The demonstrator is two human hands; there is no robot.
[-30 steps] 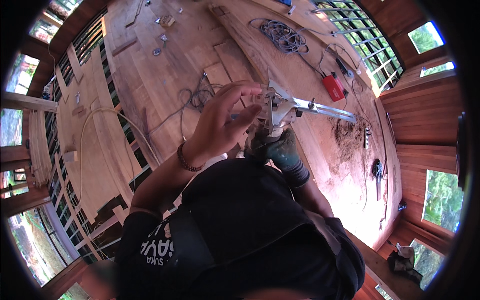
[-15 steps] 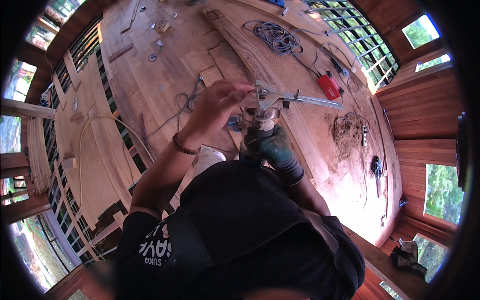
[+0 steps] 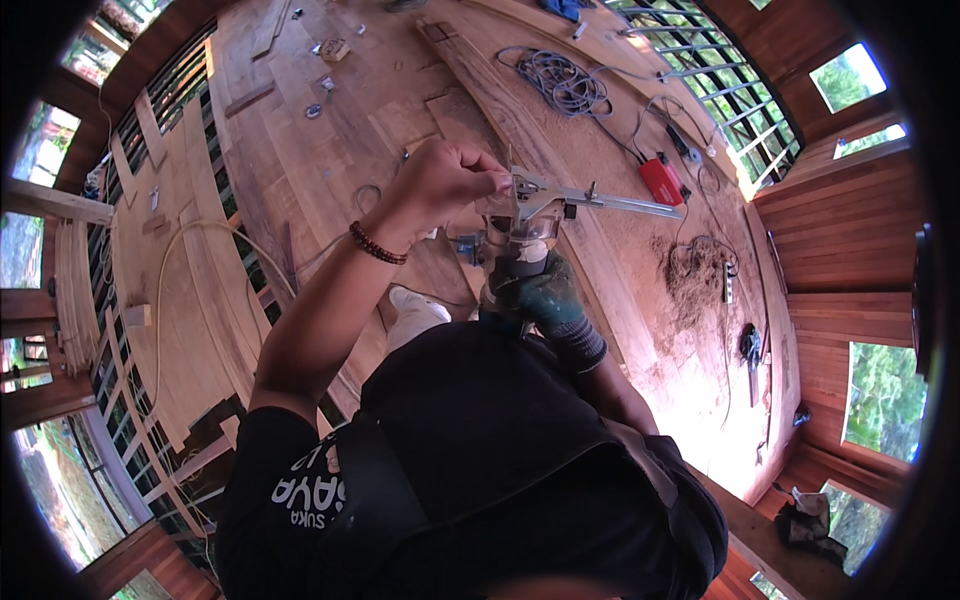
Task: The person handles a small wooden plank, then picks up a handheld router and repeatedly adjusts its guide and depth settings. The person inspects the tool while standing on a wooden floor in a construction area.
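In front of my chest a trim router (image 3: 526, 228) with a clear base is held upside down, its base facing up and away. A metal edge guide (image 3: 615, 203) is fixed across that base and sticks out to the right. My right hand (image 3: 550, 295), in a green-and-grey knit glove, is closed around the router's body. My bare left hand (image 3: 447, 185) has thumb and forefinger pinched at the left edge of the base, beside a thin upright piece. What sits between those fingertips is too small to make out.
On the plank floor (image 3: 320, 150) lie a long board (image 3: 470, 80), a coiled grey cable (image 3: 560, 84) and a red box (image 3: 660, 182) with cords. Sawdust (image 3: 685, 275) is heaped at the right. Loose boards (image 3: 180, 300) lie over open joists at the left.
My left hand has turned at the wrist and its fingers have closed into a tighter pinch at the base. The router and right hand stay nearly in place.
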